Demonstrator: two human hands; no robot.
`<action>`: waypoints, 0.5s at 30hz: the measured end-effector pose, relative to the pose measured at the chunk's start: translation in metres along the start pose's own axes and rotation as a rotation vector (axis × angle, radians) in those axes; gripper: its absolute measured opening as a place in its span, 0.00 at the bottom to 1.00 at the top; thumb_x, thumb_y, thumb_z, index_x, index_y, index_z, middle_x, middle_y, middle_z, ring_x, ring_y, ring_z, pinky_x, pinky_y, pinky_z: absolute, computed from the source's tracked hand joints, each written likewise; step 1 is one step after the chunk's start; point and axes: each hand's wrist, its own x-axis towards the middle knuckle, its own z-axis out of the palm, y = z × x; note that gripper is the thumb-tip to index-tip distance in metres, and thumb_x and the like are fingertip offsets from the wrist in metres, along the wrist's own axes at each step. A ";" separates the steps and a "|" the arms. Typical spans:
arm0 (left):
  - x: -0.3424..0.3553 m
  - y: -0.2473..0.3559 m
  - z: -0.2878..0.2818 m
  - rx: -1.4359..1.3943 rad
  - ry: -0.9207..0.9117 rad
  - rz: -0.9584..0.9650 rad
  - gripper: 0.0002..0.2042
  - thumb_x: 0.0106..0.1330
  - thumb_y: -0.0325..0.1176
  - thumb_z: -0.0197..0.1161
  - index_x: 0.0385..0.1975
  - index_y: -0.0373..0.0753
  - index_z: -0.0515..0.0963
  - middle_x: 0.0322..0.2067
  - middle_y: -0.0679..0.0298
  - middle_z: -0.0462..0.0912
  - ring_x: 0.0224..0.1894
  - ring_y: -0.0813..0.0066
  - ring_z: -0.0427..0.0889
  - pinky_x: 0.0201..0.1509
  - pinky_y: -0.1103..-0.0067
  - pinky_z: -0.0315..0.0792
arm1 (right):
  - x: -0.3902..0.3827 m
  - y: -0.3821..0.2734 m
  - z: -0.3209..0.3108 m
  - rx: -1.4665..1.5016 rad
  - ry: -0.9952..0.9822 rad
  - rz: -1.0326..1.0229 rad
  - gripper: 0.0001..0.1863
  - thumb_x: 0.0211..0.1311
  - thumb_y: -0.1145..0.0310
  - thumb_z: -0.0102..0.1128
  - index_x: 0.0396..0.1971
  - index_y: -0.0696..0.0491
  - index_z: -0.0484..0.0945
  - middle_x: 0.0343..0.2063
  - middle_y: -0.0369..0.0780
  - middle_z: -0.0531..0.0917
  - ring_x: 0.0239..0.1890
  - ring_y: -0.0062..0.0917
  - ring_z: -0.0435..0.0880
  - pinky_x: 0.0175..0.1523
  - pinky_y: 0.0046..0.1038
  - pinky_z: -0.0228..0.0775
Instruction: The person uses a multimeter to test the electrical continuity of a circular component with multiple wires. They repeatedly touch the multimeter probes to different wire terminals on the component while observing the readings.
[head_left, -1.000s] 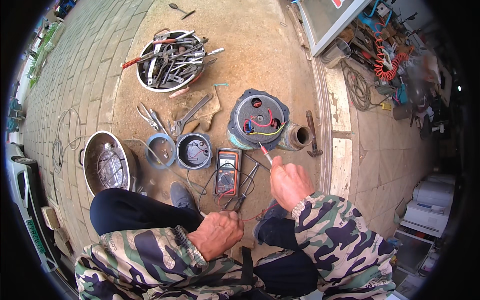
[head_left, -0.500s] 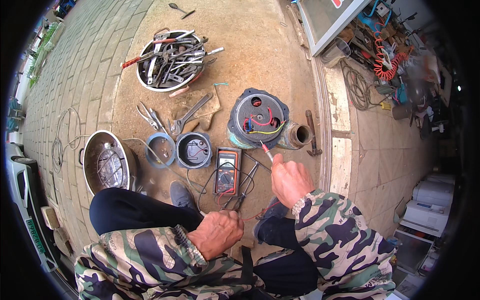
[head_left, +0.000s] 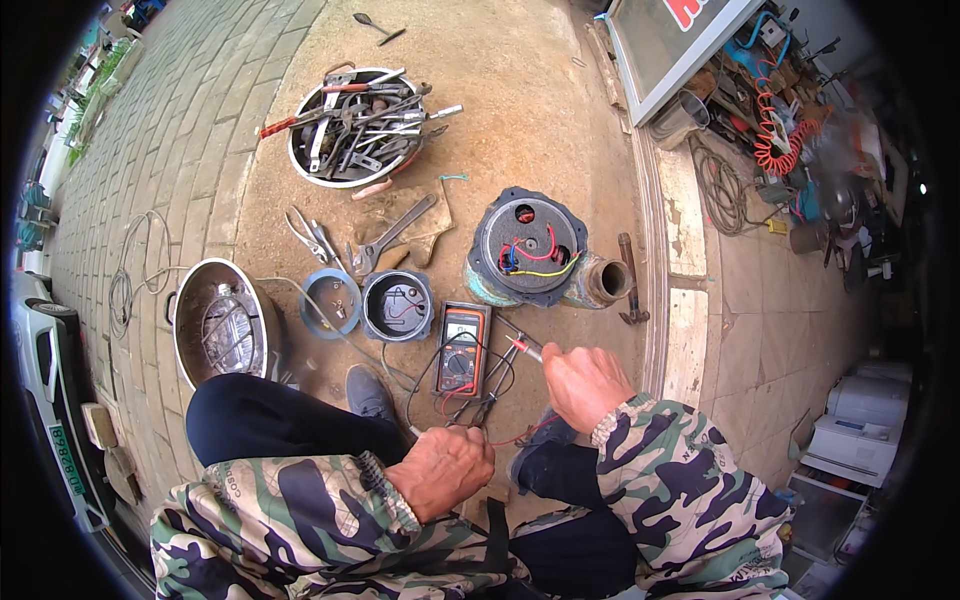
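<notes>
- In the right hand, grasping a red-and-pale probe, pointed toward 10 o'clock.
- In the left hand, fingers curled tight, clenching something with a slim pale end at 11 o'clock; cannot tell the rest, hidden inside the fist.
- At 9 o'clock from the probe, near: an orange-and-dark multimeter, flat on the ground.
- At 12 o'clock from the probe, apart from its tip: a round dark motor housing with red, blue and yellow wires on top.
- At 4 o'clock on that housing: a rusty pipe mouth, with a hammer just beyond.
- At 10 o'clock from the multimeter: a small open canister, with a blue ring just beside at 9 o'clock.
- Farther out at 9 o'clock: a deep metal pan.
- Well off at 11 o'clock: a basin heaped with tools.
</notes>
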 end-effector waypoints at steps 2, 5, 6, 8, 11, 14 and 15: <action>0.000 0.001 -0.002 -0.004 0.004 0.001 0.06 0.63 0.28 0.60 0.32 0.33 0.81 0.30 0.54 0.84 0.32 0.61 0.89 0.29 0.69 0.81 | -0.001 0.002 0.002 -0.010 -0.017 0.000 0.16 0.64 0.71 0.61 0.50 0.59 0.81 0.23 0.50 0.83 0.31 0.53 0.85 0.37 0.53 0.76; -0.002 0.001 -0.005 -0.011 -0.002 -0.007 0.06 0.63 0.28 0.60 0.33 0.32 0.81 0.31 0.54 0.84 0.32 0.60 0.89 0.28 0.69 0.81 | -0.006 0.003 0.006 -0.008 0.043 -0.030 0.12 0.63 0.72 0.61 0.44 0.59 0.81 0.24 0.51 0.84 0.32 0.52 0.87 0.38 0.52 0.78; -0.002 0.001 -0.004 -0.011 0.004 -0.012 0.06 0.64 0.28 0.59 0.34 0.32 0.81 0.31 0.53 0.84 0.32 0.61 0.89 0.28 0.69 0.81 | -0.006 0.002 0.003 0.000 0.053 -0.047 0.08 0.62 0.72 0.60 0.39 0.59 0.81 0.24 0.52 0.85 0.32 0.52 0.88 0.38 0.51 0.80; -0.001 0.000 -0.001 -0.009 0.019 -0.015 0.06 0.64 0.28 0.59 0.34 0.32 0.81 0.31 0.53 0.84 0.32 0.61 0.89 0.27 0.69 0.81 | -0.008 0.004 0.003 -0.009 0.032 -0.050 0.08 0.61 0.73 0.61 0.38 0.59 0.81 0.24 0.53 0.85 0.32 0.52 0.89 0.38 0.51 0.80; -0.001 0.000 -0.004 -0.029 -0.005 -0.009 0.07 0.64 0.28 0.59 0.34 0.32 0.80 0.32 0.53 0.84 0.32 0.61 0.89 0.27 0.69 0.80 | -0.005 0.009 0.009 -0.048 -0.043 -0.023 0.17 0.59 0.72 0.63 0.49 0.58 0.81 0.24 0.51 0.84 0.31 0.52 0.87 0.38 0.52 0.78; -0.002 -0.002 -0.002 -0.022 0.001 0.005 0.06 0.64 0.28 0.59 0.34 0.32 0.80 0.32 0.52 0.84 0.31 0.61 0.89 0.27 0.69 0.80 | -0.003 0.008 0.008 -0.056 -0.057 -0.027 0.18 0.58 0.72 0.63 0.49 0.58 0.81 0.24 0.50 0.84 0.31 0.52 0.87 0.37 0.51 0.78; -0.001 -0.003 -0.001 -0.020 0.020 0.019 0.06 0.64 0.28 0.59 0.33 0.32 0.80 0.32 0.52 0.84 0.30 0.61 0.89 0.26 0.69 0.80 | -0.003 0.008 0.008 -0.055 -0.051 -0.027 0.18 0.58 0.72 0.63 0.49 0.58 0.81 0.24 0.50 0.84 0.31 0.51 0.87 0.37 0.51 0.78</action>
